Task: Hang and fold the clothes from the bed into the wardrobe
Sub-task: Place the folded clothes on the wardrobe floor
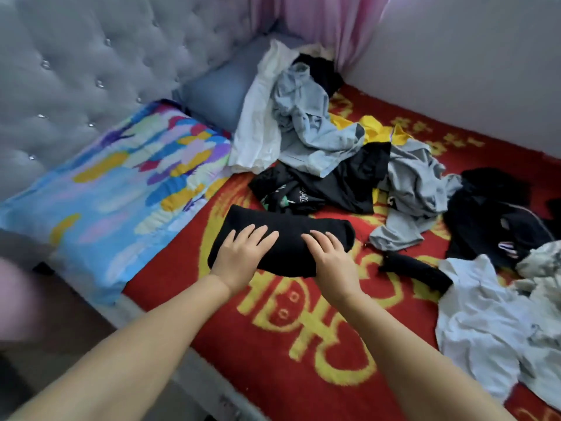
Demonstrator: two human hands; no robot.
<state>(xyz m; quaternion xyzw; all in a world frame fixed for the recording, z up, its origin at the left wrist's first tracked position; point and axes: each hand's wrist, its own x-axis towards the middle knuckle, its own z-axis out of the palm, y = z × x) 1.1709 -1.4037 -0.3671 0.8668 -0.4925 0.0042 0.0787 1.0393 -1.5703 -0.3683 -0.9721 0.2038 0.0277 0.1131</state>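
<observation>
My left hand and my right hand lie flat, with straight fingers, on the folded black garment, side by side. This garment rests on the red blanket of the bed. Behind the garment is the pile of clothes, and left of it the colourful pillow.

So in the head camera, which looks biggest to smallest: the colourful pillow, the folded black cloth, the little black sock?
1. Colourful pillow
2. Folded black cloth, under both hands
3. Little black sock
</observation>
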